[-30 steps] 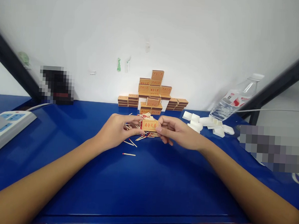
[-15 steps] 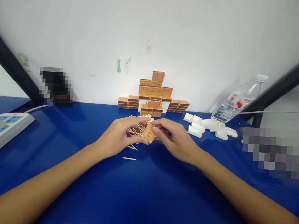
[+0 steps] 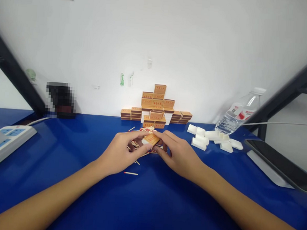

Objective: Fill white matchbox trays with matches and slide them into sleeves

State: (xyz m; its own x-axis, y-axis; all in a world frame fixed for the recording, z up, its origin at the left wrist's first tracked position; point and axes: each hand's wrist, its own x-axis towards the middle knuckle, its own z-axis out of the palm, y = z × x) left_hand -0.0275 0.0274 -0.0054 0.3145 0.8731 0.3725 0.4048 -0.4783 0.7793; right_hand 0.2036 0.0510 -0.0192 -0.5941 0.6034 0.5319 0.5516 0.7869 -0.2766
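An orange matchbox point(image 3: 152, 138) with red print is held between both hands above a loose pile of matches point(image 3: 134, 145). My left hand point(image 3: 121, 151) grips its left end, where a white part of the box shows. My right hand point(image 3: 178, 151) closes on its right end with thumb and fingers. One match point(image 3: 131, 173) with a red head lies by itself nearer to me. Behind the pile stands a stepped stack of matchboxes point(image 3: 157, 103) against the wall, some of them on edge.
White inner trays point(image 3: 200, 142) lie scattered to the right. Behind them a clear bottle point(image 3: 238, 111) leans over. A phone point(image 3: 282, 166) rests on a white support at the far right. On the left are a power strip point(image 3: 14, 137) and a blurred black object point(image 3: 62, 100).
The matchbox has been tipped and turned, so its top faces me less and its white end shows at the left. The whole scene sits lower in view.
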